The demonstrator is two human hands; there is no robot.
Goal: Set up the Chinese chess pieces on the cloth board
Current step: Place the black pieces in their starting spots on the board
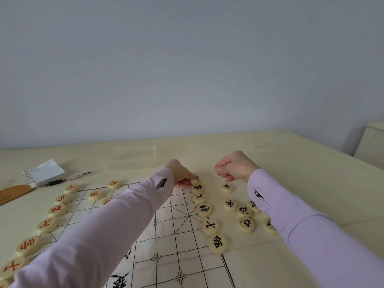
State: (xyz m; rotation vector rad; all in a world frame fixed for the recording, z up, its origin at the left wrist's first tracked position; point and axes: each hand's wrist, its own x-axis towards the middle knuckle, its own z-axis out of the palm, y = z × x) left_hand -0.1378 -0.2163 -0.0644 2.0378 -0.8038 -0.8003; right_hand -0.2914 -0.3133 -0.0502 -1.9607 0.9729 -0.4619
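A white cloth board (178,242) with black grid lines lies on the table. Round cream pieces with red characters (56,210) line its left edge. Black-character pieces form a row down its right edge (209,226). My left hand (179,173) reaches across the board and pinches the farthest black piece (196,180) at the top of that row. My right hand (234,167) hovers above the table with its fingers curled; whether it holds anything is hidden. Several loose black pieces (245,224) lie off the board to the right, under my right arm.
A spiral notebook (42,172), pens (68,178) and a wooden object (12,193) lie at the far left of the cream table (301,163). A pale wall stands behind it. A cream piece of furniture (372,142) is at the far right.
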